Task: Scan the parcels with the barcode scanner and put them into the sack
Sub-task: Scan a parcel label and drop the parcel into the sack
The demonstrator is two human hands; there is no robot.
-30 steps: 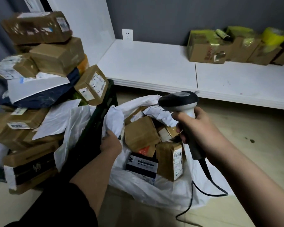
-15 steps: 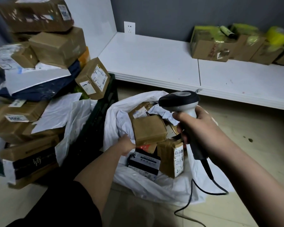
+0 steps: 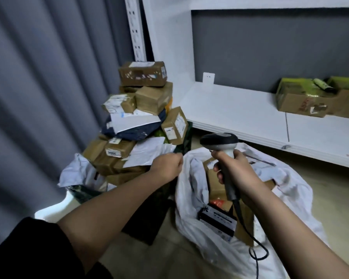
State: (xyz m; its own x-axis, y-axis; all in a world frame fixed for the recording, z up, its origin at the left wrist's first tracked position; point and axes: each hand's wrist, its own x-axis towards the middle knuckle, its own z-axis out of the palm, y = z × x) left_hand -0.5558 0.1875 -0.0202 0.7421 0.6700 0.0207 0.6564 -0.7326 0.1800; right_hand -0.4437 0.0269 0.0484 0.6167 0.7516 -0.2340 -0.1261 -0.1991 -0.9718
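Note:
My right hand [image 3: 240, 176] grips the handle of the black-and-grey barcode scanner [image 3: 220, 140], held upright over the open white sack [image 3: 290, 200] on the floor. Several parcels lie in the sack, among them a brown box [image 3: 216, 186] and a black-and-white box [image 3: 218, 220]. To the left, a tall pile of brown boxes [image 3: 149, 97] and mailers stands on a dark crate [image 3: 186, 141]. My left hand [image 3: 166, 167] is curled at the edge of a white mailer [image 3: 147, 153] low in the pile, beside the sack's rim. Whether it holds anything is unclear.
A low white shelf [image 3: 240, 109] runs along the grey wall, carrying taped cardboard boxes [image 3: 302, 101] at the right. A grey curtain [image 3: 38, 97] hangs on the left. The scanner's cable [image 3: 257, 250] trails down over the sack. Bare floor lies to the right of the sack.
My left hand has come out of the sack and moved up and left to the pile. The view has tilted upward. My right hand still holds the scanner over the sack.

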